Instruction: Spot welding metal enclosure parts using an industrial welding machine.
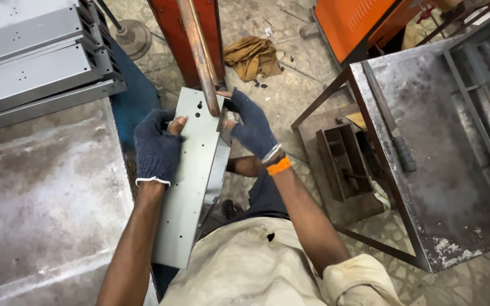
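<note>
The biggest thing in the room from here is the grey steel workbench (41, 187) on the person's left, its top scuffed and cloudy, with a stack of long grey sheet-metal channels (29, 56) laid flat along its far edge, likely so they sit within reach without sliding. On the right stands a second metal table (426, 170), rust-spotted, with a dark-handled tool (401, 150) lying on it near the edge and a welded frame (483, 96) resting across the far side. Under it sits a brown open toolbox (344, 161) on the tiled floor.

An orange machine housing (353, 20) fills the top right corner, and a red upright machine body (194, 39) stands straight ahead, with a copper-coloured arm (199, 56) slanting down from it. I can see no readable labels, signs or packages anywhere (only bare painted panels).

The grey folded sheet-metal panel (191, 175), punched with small holes, is held lengthwise away from the body, its top end pushed up against the tip of the copper arm; held that way, the far end appears to be presented to the machine while the near end hangs free above the lap.

The left hand (155, 148), in a dark fingerless glove, wraps the panel's left edge with the thumb on top, steadying it. The right hand (250, 127), gloved the same and wearing an orange wristband (279, 165), pinches the panel's top right corner with fingers partly spread.

A crumpled tan rag (252, 56) lies on the floor beyond.
</note>
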